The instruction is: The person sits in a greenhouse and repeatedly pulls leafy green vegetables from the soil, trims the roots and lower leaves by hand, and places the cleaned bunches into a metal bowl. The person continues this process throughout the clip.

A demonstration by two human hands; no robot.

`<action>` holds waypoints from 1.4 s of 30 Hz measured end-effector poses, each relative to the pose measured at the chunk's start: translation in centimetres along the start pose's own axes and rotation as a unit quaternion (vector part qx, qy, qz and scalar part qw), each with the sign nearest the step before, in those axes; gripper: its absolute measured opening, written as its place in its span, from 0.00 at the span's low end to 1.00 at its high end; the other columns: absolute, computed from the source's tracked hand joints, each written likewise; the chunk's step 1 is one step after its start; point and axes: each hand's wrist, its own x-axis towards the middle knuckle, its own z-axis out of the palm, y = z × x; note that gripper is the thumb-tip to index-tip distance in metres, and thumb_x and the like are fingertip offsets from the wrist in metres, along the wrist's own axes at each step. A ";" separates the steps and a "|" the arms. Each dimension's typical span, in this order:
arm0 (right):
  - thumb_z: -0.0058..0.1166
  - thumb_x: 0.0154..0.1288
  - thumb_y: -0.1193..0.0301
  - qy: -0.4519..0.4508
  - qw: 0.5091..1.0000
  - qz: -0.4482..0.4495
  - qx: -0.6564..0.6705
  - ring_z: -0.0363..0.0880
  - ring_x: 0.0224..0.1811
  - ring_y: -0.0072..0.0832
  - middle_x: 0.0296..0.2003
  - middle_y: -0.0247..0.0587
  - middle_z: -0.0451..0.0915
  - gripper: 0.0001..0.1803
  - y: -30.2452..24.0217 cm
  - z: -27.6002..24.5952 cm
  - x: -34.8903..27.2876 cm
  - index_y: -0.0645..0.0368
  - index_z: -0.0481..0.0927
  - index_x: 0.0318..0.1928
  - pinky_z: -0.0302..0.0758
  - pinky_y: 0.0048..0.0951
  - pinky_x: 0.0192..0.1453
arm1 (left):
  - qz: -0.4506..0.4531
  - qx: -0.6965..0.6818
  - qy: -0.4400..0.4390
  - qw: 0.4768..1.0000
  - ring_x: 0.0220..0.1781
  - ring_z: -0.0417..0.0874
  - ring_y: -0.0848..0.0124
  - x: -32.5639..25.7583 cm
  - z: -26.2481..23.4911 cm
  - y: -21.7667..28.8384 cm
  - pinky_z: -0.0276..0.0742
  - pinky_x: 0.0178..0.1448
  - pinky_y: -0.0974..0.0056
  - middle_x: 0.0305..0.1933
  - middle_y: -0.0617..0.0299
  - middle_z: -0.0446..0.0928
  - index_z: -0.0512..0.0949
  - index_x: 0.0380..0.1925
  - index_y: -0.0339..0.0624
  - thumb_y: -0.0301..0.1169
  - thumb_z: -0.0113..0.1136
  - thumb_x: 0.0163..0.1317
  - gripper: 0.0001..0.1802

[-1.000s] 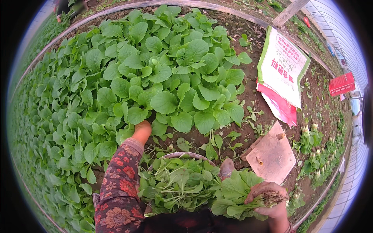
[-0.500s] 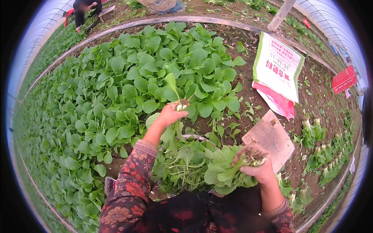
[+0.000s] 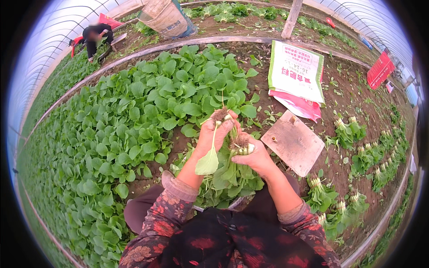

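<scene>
My left hand (image 3: pixel 210 133) is closed around several leafy green plants, their pale stem ends and soil-covered roots (image 3: pixel 220 115) sticking out above the fingers. One loose leaf (image 3: pixel 207 161) hangs down in front of that hand. Just beside it, my right hand (image 3: pixel 256 157) grips a thicker bunch of leafy greens (image 3: pixel 232 175), with brown roots and white stem bases showing at the thumb. The two hands almost touch. Below them, more greens lie in a round container whose rim (image 3: pixel 237 203) partly shows between my knees.
A dense bed of greens (image 3: pixel 103 134) covers the left. To the right lie a square board (image 3: pixel 292 143), a white and pink sack (image 3: pixel 296 73) and tied-looking bunches (image 3: pixel 349 132) on soil. A bucket (image 3: pixel 167 20) stands beyond the wooden edging; another person (image 3: pixel 94 38) crouches far left.
My hands have come together in front of me; the right moved left and up, the left moved slightly right. The view has shifted, so the sack and board appear further left.
</scene>
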 end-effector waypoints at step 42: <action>0.66 0.44 0.77 -0.102 0.983 -0.021 -0.154 0.75 0.42 0.21 0.39 0.33 0.78 0.23 0.9 0.5 -1.8 0.60 0.79 0.45 0.72 0.25 0.49 | -0.106 0.281 0.049 0.953 0.28 0.75 0.80 -1.8 -8.3 5.2 0.68 0.32 0.72 0.30 0.66 0.77 0.78 0.37 0.38 0.24 0.54 0.63 0.05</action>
